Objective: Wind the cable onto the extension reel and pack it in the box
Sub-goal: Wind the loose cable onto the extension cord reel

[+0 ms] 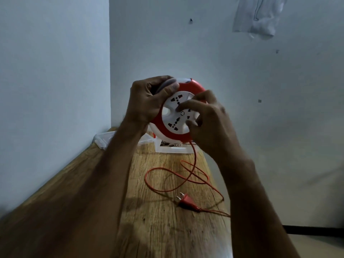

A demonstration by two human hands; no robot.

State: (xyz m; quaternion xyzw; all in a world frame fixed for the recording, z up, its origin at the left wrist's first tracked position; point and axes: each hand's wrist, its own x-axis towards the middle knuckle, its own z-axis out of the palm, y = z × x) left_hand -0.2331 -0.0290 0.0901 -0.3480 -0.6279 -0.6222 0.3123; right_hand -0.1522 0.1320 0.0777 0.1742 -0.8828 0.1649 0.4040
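The reel [175, 112], red with a white socket face, is held up above the far end of the wooden worktop [160, 220]. The left hand [147, 101] grips its upper left rim. The right hand [206, 118] rests curled fingers on the white face. The red cable [186, 175] hangs from the reel's underside and lies looped on the worktop, its plug [186, 201] nearer. A clear box [104, 140] sits at the far end.

I am in a plain room, likely at home: bare painted walls [223, 62] meet in a corner, and a worn wooden counter [158, 220] stands against them.
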